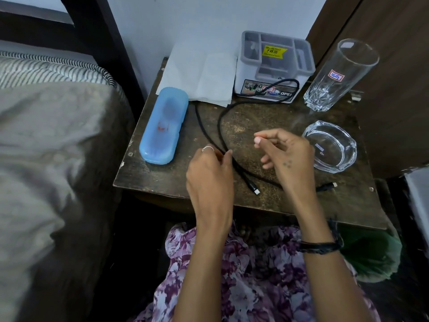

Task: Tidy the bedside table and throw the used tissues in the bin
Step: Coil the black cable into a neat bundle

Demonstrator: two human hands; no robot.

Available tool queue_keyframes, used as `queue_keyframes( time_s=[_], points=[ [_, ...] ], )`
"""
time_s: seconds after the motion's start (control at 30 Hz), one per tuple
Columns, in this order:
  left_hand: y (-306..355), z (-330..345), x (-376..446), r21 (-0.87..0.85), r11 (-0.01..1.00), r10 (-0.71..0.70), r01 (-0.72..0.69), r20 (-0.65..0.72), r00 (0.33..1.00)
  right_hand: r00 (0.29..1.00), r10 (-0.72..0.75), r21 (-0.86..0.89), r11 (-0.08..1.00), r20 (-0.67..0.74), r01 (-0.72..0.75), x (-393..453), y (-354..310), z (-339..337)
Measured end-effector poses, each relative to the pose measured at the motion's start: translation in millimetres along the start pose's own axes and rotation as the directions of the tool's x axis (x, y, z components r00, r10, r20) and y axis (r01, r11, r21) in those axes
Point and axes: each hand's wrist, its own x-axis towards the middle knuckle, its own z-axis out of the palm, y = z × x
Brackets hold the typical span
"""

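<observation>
The left hand (210,180) pinches the black cable (220,126) between thumb and curled fingers where two strands cross; a ring sits on one finger. The right hand (286,156) hovers just at 3 o'clock of it, its grip half open: fingers loosely curled, thumb and forefinger tips near each other but holding nothing that can be made out, and not touching the cable.

From the left grip the cable loops away toward 12 o'clock across the dark wooden worktop (162,177) and climbs against the front of the organiser box (274,66). One plug end lies at 5 o'clock of the left hand; the other shows at 3 o'clock of the right wrist, and the stretch between is hidden under the right hand.

The organiser, at 12 o'clock, has a grey compartmented top with a yellow price sticker; what lies in its compartments is too dim to tell. At 11 o'clock of it a flat white tissue (199,73) lies unfolded against the wall, its near edge touching the blue case (163,126), which lies closed at 10 o'clock of the left hand; its contents show only as a blurred dark shape. At 2 o'clock stands a tall clear glass (336,75), empty, with a small label. Just beside the right hand at 3 o'clock sits a clear glass ashtray (329,147), holding nothing. A bed (46,135) fills the 9 o'clock side.
</observation>
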Motion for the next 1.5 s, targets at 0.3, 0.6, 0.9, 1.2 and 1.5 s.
queue_keyframes(
  time_s=[0.3, 0.6, 0.9, 1.2, 1.5],
  points=[
    [2, 13, 4, 0.075, 0.996, -0.059, 0.051, 0.108, 0.992, 0.996, -0.062, -0.021, 0.998, 0.064, 0.063, 5, 7, -15],
    [3, 12, 2, 0.058, 0.996, -0.066, 0.061, 0.093, 0.993, 0.838, 0.206, -0.500, 0.862, 0.505, 0.089, -1, 6, -56],
    [17, 12, 2, -0.314, 0.949, 0.034, 0.011, 0.139, 0.990, 0.894, 0.088, -0.366, 0.926, 0.439, 0.089, 1, 13, -46],
    [16, 15, 3, -0.513, 0.847, 0.257, 0.140, 0.626, 0.736, 0.969, -0.004, 0.508, 0.852, 0.247, -0.125, 10, -4, -37],
    [15, -2, 9, -0.629, 0.762, 0.268, 0.154, 0.523, 0.809, 0.989, -0.148, 0.229, 0.963, 0.012, 0.141, 14, 8, -29]
  ],
)
